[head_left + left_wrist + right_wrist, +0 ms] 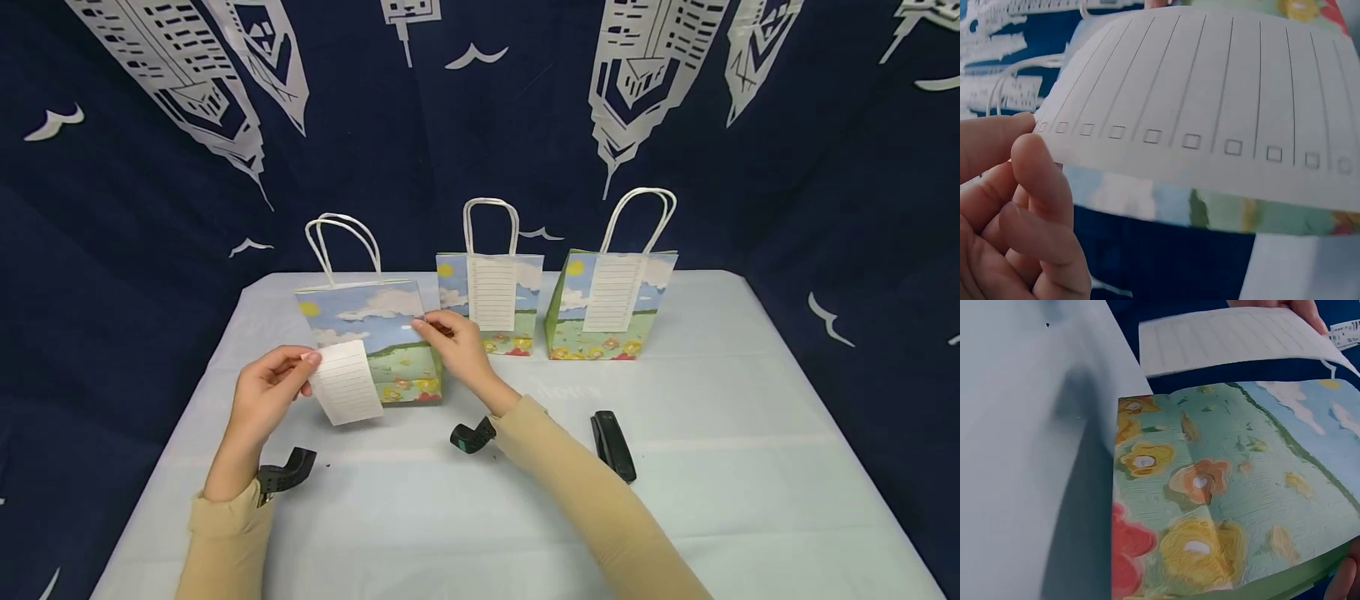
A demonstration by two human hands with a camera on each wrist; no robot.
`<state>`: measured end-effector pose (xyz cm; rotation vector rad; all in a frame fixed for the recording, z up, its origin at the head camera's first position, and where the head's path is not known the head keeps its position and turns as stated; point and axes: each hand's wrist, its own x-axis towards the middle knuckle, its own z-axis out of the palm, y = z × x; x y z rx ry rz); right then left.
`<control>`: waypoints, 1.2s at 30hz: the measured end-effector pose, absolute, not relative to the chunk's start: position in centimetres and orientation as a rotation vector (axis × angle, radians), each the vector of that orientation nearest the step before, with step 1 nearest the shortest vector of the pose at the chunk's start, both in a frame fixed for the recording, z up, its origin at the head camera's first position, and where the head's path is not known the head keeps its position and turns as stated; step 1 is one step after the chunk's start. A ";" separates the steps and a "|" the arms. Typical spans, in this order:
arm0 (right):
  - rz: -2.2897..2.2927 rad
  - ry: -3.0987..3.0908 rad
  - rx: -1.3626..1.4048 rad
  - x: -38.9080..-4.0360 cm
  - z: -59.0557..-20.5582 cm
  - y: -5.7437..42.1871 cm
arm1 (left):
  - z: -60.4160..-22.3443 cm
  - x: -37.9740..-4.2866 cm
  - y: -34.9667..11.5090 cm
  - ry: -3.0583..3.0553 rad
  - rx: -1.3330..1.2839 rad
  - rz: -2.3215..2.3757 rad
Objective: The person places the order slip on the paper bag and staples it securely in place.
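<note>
My left hand (pixel 273 387) pinches the upper left corner of a lined white checklist sheet (pixel 347 383) between thumb and finger. Small printed boxes run along one side of the sheet (pixel 1191 112) in the left wrist view. It hangs in front of a paper gift bag (pixel 408 367) with a painted sky and flowers, apart from its face in the right wrist view. My right hand (pixel 457 342) grips this bag by its right edge, thumb on the front. The bag's white twisted handles (pixel 345 221) stand up above it.
Two similar bags, a middle one (pixel 528 300) and a right one (pixel 652 308), stand upright, each with a lined sheet on its front. A black stapler (pixel 613 446) lies on the white table (pixel 750 467), near my right forearm. A dark blue patterned cloth (pixel 450 150) hangs behind.
</note>
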<state>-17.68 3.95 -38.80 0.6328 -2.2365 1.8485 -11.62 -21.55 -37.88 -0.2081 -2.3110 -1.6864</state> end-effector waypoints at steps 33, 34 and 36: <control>1.773 -2.211 0.456 -11.6 -38.4 13.3 | -34.2 -11.8 -7.3 -1.917 -0.586 -1.687; 1.764 -2.213 0.459 -11.5 -38.5 13.5 | -34.2 -11.7 -7.1 -1.908 -0.583 -1.683; 1.743 -2.215 0.475 -11.3 -38.6 13.9 | -34.3 -11.6 -6.8 -1.897 -0.574 -1.667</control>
